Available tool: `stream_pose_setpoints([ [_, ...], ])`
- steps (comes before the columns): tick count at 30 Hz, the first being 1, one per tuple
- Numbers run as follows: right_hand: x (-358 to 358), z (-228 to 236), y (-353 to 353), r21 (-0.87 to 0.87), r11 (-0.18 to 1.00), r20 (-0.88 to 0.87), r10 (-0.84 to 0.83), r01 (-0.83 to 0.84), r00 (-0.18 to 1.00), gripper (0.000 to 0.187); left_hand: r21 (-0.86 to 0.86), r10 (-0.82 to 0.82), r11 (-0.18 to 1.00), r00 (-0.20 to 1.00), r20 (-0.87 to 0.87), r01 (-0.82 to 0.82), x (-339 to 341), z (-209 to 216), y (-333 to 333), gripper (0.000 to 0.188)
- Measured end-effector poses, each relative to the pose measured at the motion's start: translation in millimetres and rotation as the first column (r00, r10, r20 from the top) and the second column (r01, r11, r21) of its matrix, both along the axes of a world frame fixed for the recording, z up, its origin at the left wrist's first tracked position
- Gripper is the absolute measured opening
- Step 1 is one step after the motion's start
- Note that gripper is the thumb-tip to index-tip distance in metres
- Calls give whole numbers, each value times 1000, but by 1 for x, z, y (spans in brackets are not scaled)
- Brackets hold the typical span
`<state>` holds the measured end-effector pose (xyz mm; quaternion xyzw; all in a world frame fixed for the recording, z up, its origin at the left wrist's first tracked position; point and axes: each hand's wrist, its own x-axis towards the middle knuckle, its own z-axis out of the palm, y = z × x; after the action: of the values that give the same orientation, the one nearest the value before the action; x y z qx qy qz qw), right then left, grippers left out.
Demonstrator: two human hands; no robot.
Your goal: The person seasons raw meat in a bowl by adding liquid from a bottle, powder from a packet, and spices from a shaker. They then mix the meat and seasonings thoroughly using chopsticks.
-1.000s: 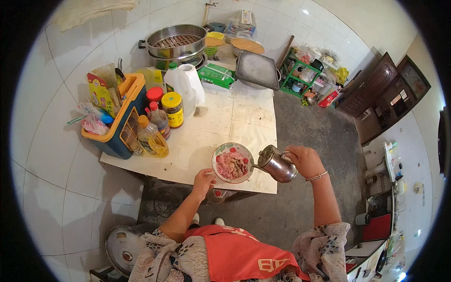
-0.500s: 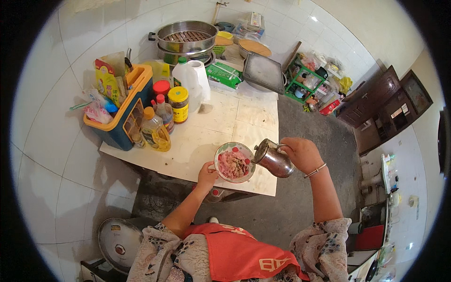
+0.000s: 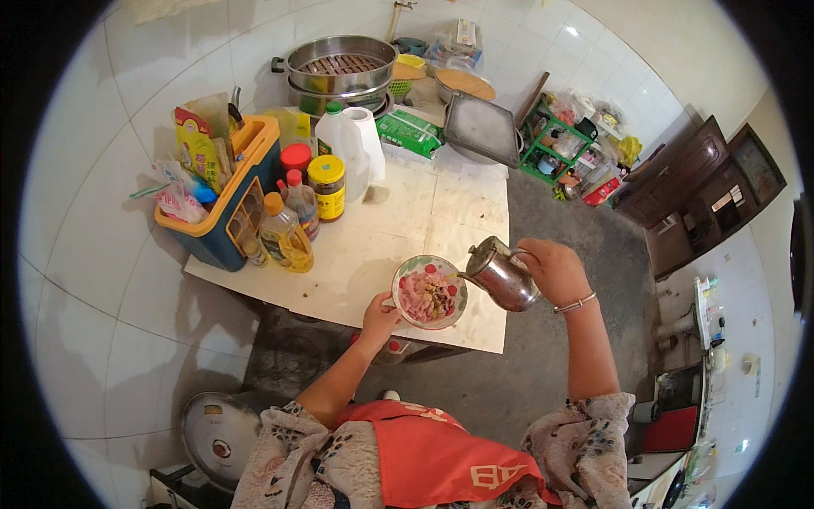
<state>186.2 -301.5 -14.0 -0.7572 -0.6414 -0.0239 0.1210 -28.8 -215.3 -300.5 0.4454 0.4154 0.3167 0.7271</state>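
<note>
My left hand (image 3: 381, 316) grips the left rim of a patterned bowl (image 3: 459, 304) at the table's front edge. Pink raw meat pieces (image 3: 420, 293) with a brownish patch on their right side lie in the bowl. By its handle, my right hand (image 3: 555, 273) holds a shiny metal spouted pot (image 3: 507, 282). The pot is tilted left, its thin spout over the bowl's right rim. Whether liquid runs from the spout is too small to tell for sure.
On the table (image 3: 398, 220) stand an oil bottle (image 3: 286, 237), a yellow-lidded jar (image 3: 327, 188), a white jug (image 3: 341, 144) and a blue-orange caddy (image 3: 225, 204). A steamer (image 3: 339, 76) and a square dark pan (image 3: 480, 127) are at the back. A large round lid (image 3: 219, 437) lies lower left.
The pot's spout and my right hand have shifted slightly relative to the bowl. More brownish colour shows on the meat near the spout. Both grips are unchanged; the whole view has moved slightly.
</note>
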Motion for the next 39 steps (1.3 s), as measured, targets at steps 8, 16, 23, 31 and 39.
stream_pose_setpoints([
  [8,18,-54,-37,151,963,-426,-143,225,894,14,-51,-41,998,997,-67,37,-4,0,-1,42],
  [16,31,-175,-51,204,871,-894,-20,446,448,10,-79,-89,994,987,-131,79,-9,7,6,43],
  [23,-1,-199,0,311,878,-921,184,364,344,11,-77,-130,990,979,-160,119,-15,21,11,44],
  [31,-97,-233,116,215,940,-917,101,264,385,14,-173,-134,980,968,-210,98,-63,25,14,46],
  [39,-161,-300,146,175,943,-857,3,284,516,15,-214,-21,977,984,-176,-17,-97,25,35,44],
])
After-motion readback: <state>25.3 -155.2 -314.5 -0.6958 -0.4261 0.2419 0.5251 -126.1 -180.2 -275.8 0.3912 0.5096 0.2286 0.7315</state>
